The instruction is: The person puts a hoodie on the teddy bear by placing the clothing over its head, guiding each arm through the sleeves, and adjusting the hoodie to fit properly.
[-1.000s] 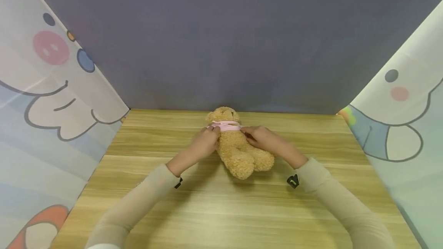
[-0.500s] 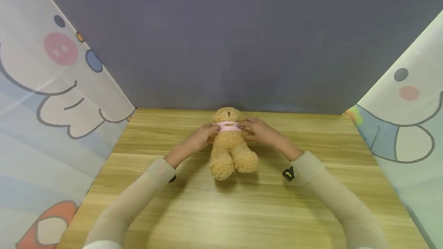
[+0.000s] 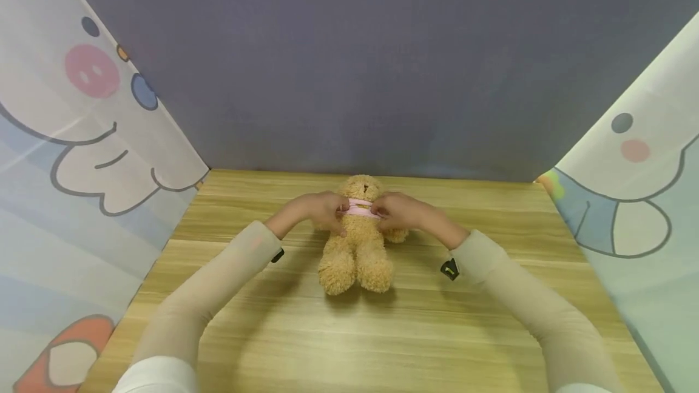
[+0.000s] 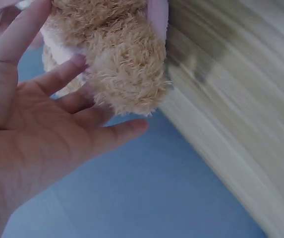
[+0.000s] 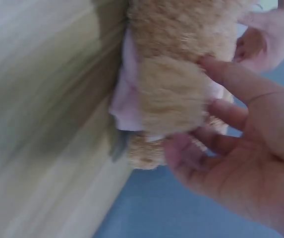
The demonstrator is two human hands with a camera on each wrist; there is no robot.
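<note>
The teddy bear [image 3: 357, 230] lying face-up on the worktop [image 3: 317, 344] could twist if the left hand [image 3: 326, 208], fingers spread, and right hand [image 3: 402, 211], grip unclear, tug its pink garment [image 3: 358, 211] unevenly.

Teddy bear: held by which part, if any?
The left hand only touches the pink band on the teddy bear; whether the right hand pinches the band's other side cannot be told.
</note>
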